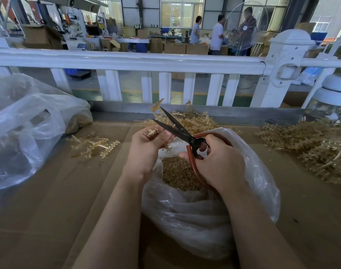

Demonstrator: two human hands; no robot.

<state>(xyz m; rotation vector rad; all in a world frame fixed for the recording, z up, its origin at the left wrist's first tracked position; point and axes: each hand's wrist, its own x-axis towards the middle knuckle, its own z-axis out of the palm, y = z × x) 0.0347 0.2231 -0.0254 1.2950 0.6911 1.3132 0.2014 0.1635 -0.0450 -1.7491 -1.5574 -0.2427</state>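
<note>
Plastic sprig (152, 132) is pinched in left hand (146, 148) above the open bag (204, 220). Probably light and brittle; best held by its stem. Right hand (221, 164) fingers curl round scissors (178, 127), blades apart.

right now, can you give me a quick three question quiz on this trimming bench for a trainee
1. True or false: the blades of the black scissors with red-brown handles stand apart.
2. Which lies under both hands? A: clear plastic bag of small tan cut pieces; B: wooden tray; C: metal bucket.
3. Which hand grips the scissors, while the other holds a tan plastic sprig?
Key: 1 true; 2 A; 3 the right hand, and the left hand holds the sprig.
</note>
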